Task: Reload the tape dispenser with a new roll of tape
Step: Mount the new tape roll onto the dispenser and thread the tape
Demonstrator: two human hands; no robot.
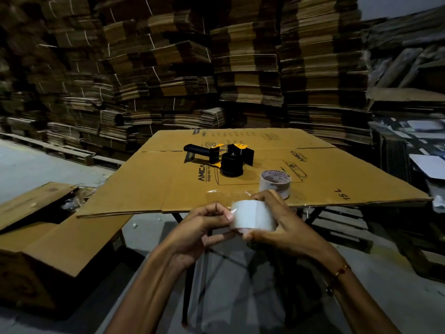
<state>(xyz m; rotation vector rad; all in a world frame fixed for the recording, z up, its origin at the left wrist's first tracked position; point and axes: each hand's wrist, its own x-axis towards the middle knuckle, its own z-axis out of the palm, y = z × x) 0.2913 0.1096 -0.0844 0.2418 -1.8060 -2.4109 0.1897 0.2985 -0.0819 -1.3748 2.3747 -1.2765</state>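
Note:
I hold a roll of clear tape [254, 215] in front of me, below the near edge of the cardboard-covered table [149, 186]. My right hand [281, 225] grips the roll from the right, fingers over its top and thumb beneath. My left hand [207, 225] pinches the tape's edge at the roll's left side. The black and yellow tape dispenser [220, 157] lies on the cardboard farther back, its black spool bare. A second tape roll [275, 183] with a printed core stands on the cardboard just beyond my right hand.
A crumpled clear wrapper [228, 194] lies near the table's front edge. An open cardboard box [55, 235] sits on the floor at the left. Tall stacks of flattened cartons [216, 68] wall in the back. Pallets and papers crowd the right side.

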